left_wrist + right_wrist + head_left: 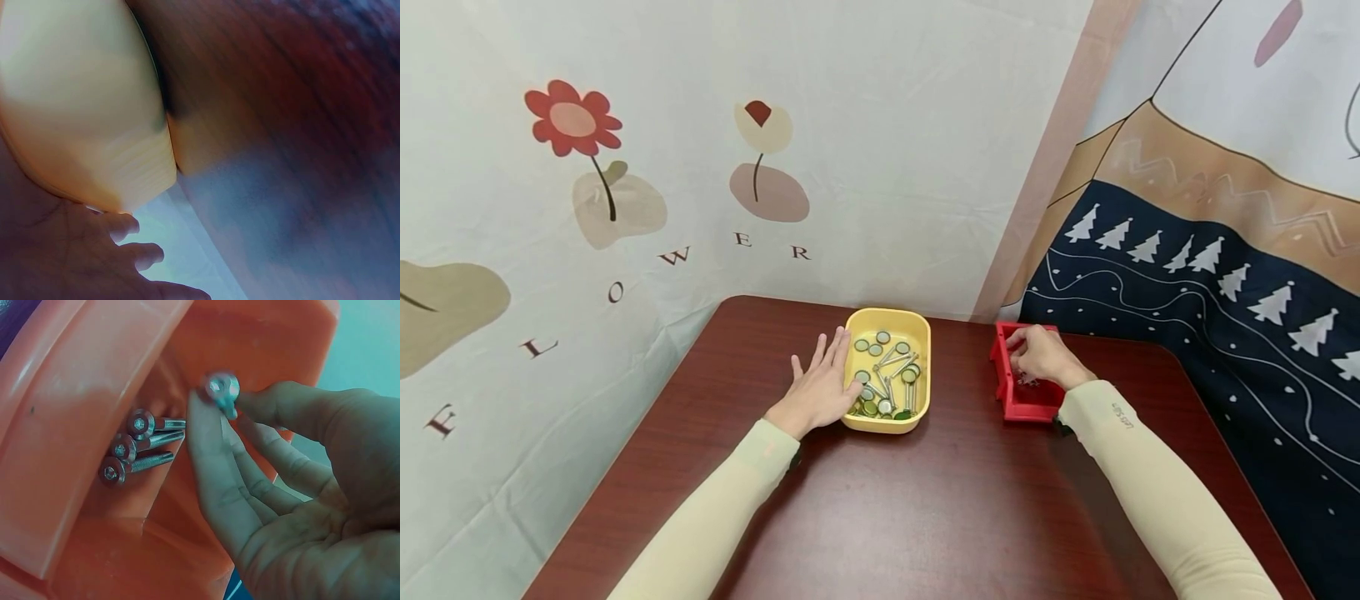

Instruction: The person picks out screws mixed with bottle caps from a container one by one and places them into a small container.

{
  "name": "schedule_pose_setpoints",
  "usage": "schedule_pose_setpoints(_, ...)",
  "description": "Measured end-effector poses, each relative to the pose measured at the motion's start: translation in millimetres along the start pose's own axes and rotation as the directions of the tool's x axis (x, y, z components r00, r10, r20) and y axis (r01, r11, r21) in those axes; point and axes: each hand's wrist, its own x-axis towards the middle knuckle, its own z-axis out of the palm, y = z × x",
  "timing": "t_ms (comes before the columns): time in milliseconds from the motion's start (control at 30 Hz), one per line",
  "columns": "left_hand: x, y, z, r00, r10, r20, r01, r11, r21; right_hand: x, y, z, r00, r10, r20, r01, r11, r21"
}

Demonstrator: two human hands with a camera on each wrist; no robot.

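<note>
Between thumb and index finger my right hand (pixel 1043 353) pinches a silver hex-socket bolt (pixel 222 386), held over the red bin (pixel 1028 412). Several more bolts (pixel 142 444) lie inside that bin, beside the fingers. My left hand (pixel 820 385), its fingers straight and spread, rests against the left rim of a yellow tray (pixel 886 426). Loose bottle caps (pixel 902 347) and long silver bolts (pixel 895 363) lie scattered in the tray. In the left wrist view the tray's outer wall (pixel 87 112) fills the upper left, above the palm.
Both containers stand near the back of a dark red-brown wooden table (pixel 880 508), with a stretch of tabletop between them. A printed cloth (pixel 880 167) with flowers and letters hangs behind, and a dark blue tree-patterned part (pixel 1210 317) hangs along the right side.
</note>
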Motion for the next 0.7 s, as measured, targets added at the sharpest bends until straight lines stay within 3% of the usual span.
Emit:
schedule_pose_setpoints(233, 0.2, -0.3, 0.1, 1.0, 0.0, 0.001, 0.0, 1.0, 0.009, -3.4, -1.3, -1.3, 1.0, -0.005, -0.023, 0.005, 1.0, 0.03)
schedule_pose_setpoints(700, -0.2, 0.0, -1.1, 1.0, 0.003, 0.003, -0.003, 1.0, 0.014, -7.8, 0.2, -4.2, 0.994, -0.01, -0.106, 0.008, 1.0, -0.019)
